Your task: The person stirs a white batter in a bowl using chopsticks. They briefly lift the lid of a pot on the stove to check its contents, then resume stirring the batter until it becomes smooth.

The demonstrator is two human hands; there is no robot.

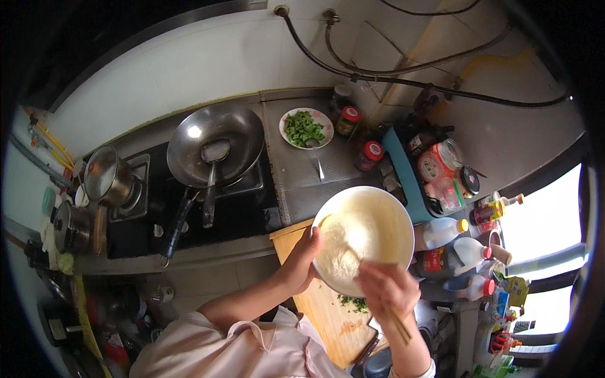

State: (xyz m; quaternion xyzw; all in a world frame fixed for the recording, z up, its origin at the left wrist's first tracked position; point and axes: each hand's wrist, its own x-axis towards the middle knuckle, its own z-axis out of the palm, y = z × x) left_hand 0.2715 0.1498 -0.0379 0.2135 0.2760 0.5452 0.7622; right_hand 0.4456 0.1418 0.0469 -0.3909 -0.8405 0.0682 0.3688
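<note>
Right hand (391,290): closed around thin wooden chopsticks (399,329), back ends slanting over the wrist, front ends angled down into the white bowl (396,211), tips lost among fingers and contents; probably gripped low for firm control
Left hand (305,258): clamped on the left side of the bowl, thumb at the rim, other fingers hidden beneath; seemingly placed opposite the right hand for steadiness
Bowl contents: pale powder (343,261), perhaps flour, lying loose across the bottom
Bowl position: over the wooden cutting board (318,321); cannot tell whether resting or lifted clear
Board surface: sprinkled with chopped greens (353,303) just below the bowl
Plate (328,129): beyond the bowl on the counter, heaped with cut green leaves (302,126), spoon (320,167) propped on the rim, handle toward the bowl, perhaps for easy reach
Wok (183,151): to the left on the black stove (258,217), long handle turned to the near edge, ladle (211,189) lying inside, likely handy for grasping
Right-hand side: crowded with a blue bin (394,154), red-lidded jar (350,118) and yellow-capped bottle (441,234)
Labels: told by colour only, chiefly a red label (433,260) near the bowl
</note>
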